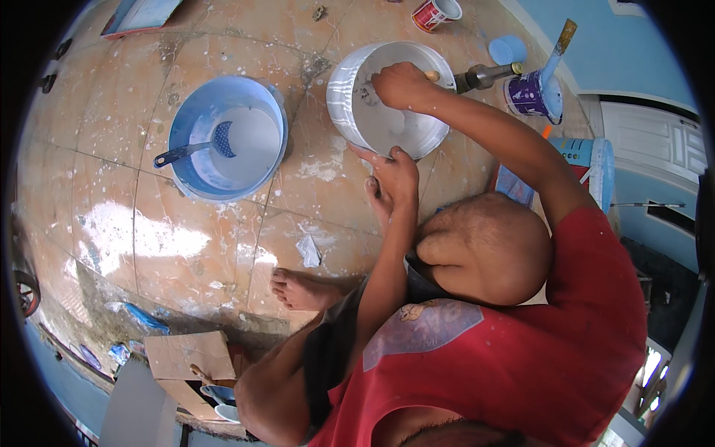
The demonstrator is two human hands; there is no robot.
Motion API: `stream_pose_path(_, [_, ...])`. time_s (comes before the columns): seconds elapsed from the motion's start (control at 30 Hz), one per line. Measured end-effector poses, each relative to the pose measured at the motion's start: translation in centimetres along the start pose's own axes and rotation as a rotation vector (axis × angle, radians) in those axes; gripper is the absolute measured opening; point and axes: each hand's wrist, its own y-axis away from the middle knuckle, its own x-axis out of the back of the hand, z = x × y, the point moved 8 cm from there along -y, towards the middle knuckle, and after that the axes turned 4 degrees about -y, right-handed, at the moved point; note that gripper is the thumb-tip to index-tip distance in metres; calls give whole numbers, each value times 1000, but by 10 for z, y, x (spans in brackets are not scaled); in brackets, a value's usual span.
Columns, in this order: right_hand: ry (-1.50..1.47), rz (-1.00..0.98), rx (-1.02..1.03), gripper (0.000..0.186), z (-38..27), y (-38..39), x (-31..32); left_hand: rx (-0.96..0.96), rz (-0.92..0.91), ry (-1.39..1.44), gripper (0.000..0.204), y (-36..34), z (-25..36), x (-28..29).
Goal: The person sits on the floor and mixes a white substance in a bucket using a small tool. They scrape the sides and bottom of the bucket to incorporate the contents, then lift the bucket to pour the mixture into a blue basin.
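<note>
A tan tiled floor (pixel 190 52), spattered and smeared with white, spreads below a pale blue wall (pixel 633 56). On it stands a white round plastic bucket (pixel 344 86), just ahead of the crouching person (pixel 521 357). Its outer side is streaked with pale drips, its rim is coated, and a smooth, pale grey-white liquid (pixel 395 132) lies inside, with a few darker marks near the far-left wall.

The right hand (pixel 406 86) is over the opening of the white bucket, its fingers curled downward; one rounded tan wooden end (pixel 432 75) shows beside the wrist, but I cannot tell whether the fingers grip it. The left hand (pixel 396 175) is at the near side of the white bucket, thumb and forefinger spread apart; whether they touch the wall is unclear.

Counted around the white bucket: to its left, one round light blue plastic tub (pixel 279 127) holding one dark blue perforated skimmer (pixel 223 139); beyond it to the right, one red-and-white can (pixel 432 15); to its right, one dark and silvery cylindrical object (pixel 484 77) and one purple pail (pixel 523 93); nearer the person, one crumpled white scrap (pixel 307 251); far behind it to the left, one brown cardboard box (pixel 190 356).
</note>
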Motion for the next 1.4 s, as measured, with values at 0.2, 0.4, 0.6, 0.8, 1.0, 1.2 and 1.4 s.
stream_pose_path(0.2, [-267, 239, -173, 27, 25, -3, -28, 15, -21, -26, 96, 6, 7, -5])
stream_pose_path(0.4, [-343, 67, -51, 28, -34, 20, -54, 17, -34, 46, 94, 1, 0, -2])
stream_pose_path(0.6, [-347, 193, -39, 28, -24, 13, -42, -38, -53, -4, 93, -4, -9, -7])
stream_pose_path(0.8, [-336, 232, -203, 22, 18, 2, -35, -79, -5, -29, 92, 3, -4, -4])
stream_pose_path(1.0, [-403, -35, -120, 24, -5, 8, -63, 45, -33, 40, 94, -1, 2, 0])
stream_pose_path(1.2, [-386, 90, -236, 28, 21, 2, -48, -24, -17, 20, 95, -3, 0, -5])
stream_pose_path(1.4, [-389, 47, -199, 27, 10, 16, -57, -26, -32, 42, 95, 1, -6, -7])
